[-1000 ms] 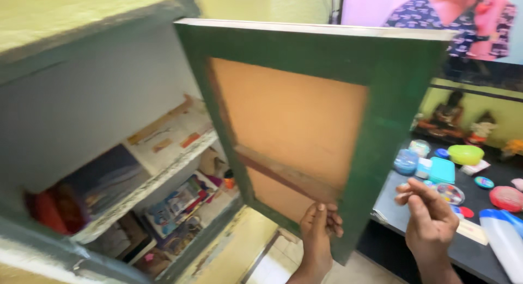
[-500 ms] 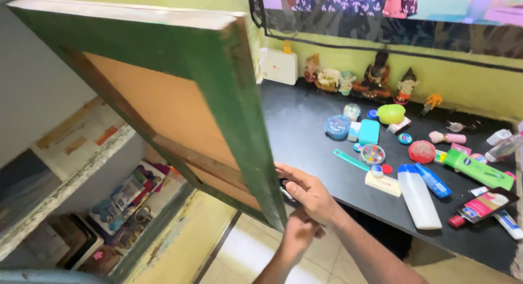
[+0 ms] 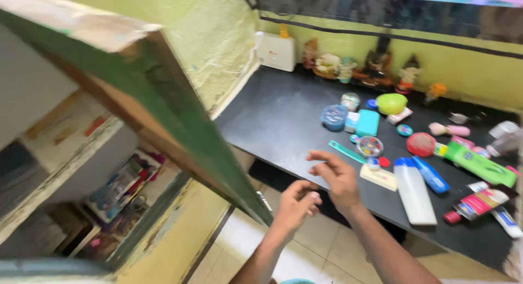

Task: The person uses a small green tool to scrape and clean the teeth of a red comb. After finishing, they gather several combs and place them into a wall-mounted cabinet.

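Left hand [image 3: 298,203] hangs in the air with fingers curled loosely inward, gripping nothing, just beside the lower edge of the green cupboard door [image 3: 180,137]. Right hand [image 3: 338,177] hovers next to it, fingers spread and bent, empty too, over the front edge of the black surface [image 3: 283,120]. The door swings wide, tilted across the view, shelves [image 3: 60,158] of packets behind it. Past the right hand: a teal comb [image 3: 344,151], a white bottle [image 3: 414,191], a round paint palette [image 3: 371,146].
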